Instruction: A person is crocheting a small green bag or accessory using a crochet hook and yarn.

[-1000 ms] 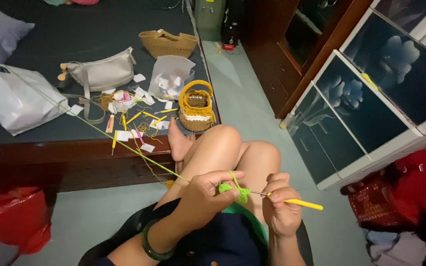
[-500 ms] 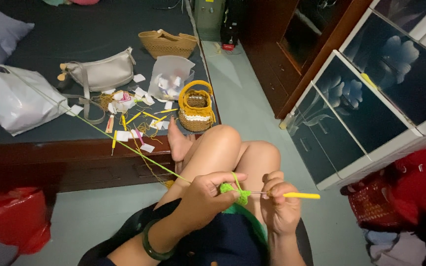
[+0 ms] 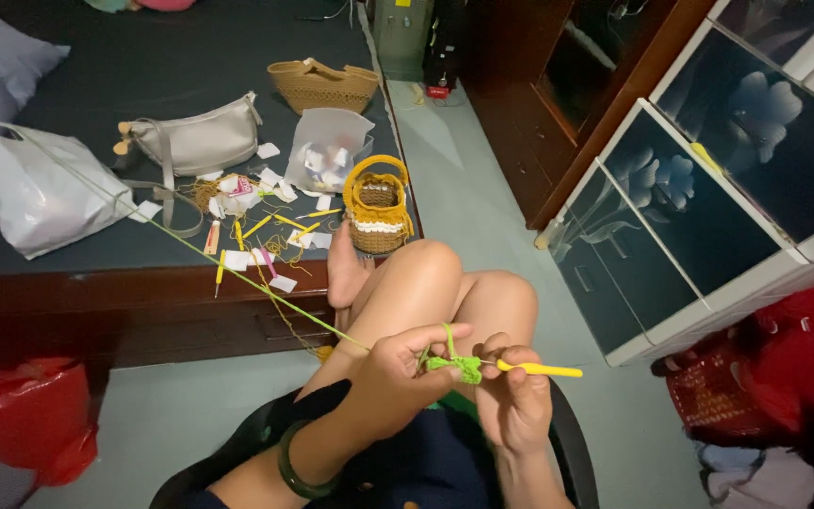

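I see my left hand (image 3: 398, 372) pinching a small green crochet piece (image 3: 461, 366), fingers closed on it, low in the scene just near of my raised knee. My right hand (image 3: 512, 401) is clamped on a yellow crochet hook (image 3: 541, 369) whose tip meets that piece. A green yarn strand (image 3: 190, 243) runs far-left from it to a white plastic bag (image 3: 44, 193) on the dark bed (image 3: 190, 57); I cannot see inside. A yellow crocheted basket (image 3: 377, 207) stands at the bed's near edge, its inside showing brown. Farther off sit a tan woven bag (image 3: 324, 87), a beige handbag (image 3: 198, 141) and a clear bag (image 3: 327, 146) holding small white packets.
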